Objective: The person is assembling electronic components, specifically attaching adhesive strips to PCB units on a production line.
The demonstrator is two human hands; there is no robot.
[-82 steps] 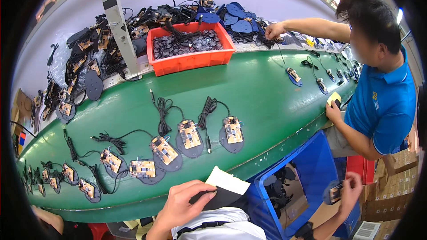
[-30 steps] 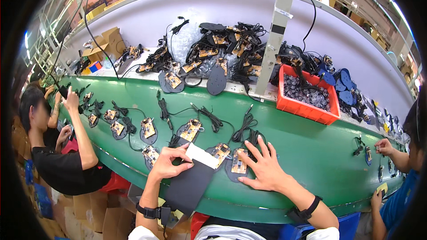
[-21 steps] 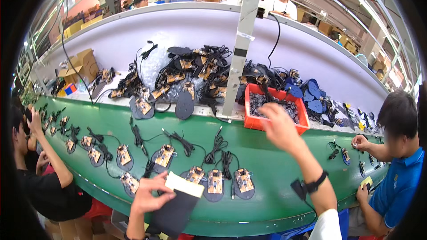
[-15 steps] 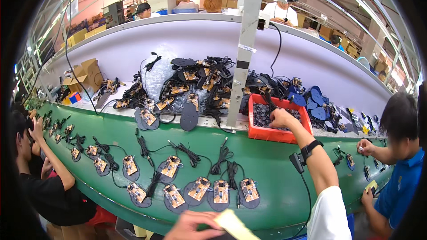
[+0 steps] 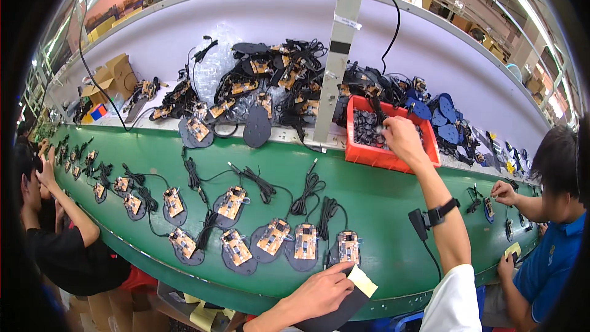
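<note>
My left hand [image 5: 316, 294] is closed on a black sheet [image 5: 345, 306] with a pale yellow strip [image 5: 362, 281] at its corner, held over the bench's near edge. Just beyond it lies an orange circuit board [image 5: 348, 247] on a dark oval base, its lower part covered by my fingers. My right hand [image 5: 402, 139] reaches into a red plastic bin [image 5: 387, 158] of small dark parts. Its fingers are bent together among the parts, and what they hold is too small to make out. A black strap [image 5: 442, 210] with a corded box is on my right wrist.
Several boards with coiled black cables [image 5: 305, 243] lie in rows on the green bench [image 5: 246, 295]. Behind stand a heap of cabled boards [image 5: 264, 74], blue oval plates [image 5: 445, 110] and a metal post [image 5: 341, 55]. Co-workers sit left [image 5: 58, 240] and right [image 5: 550, 246].
The view has tilted down, so the bench contents sit higher. My left hand has come forward over the bench edge with the sheet. My right hand stays in the bin.
</note>
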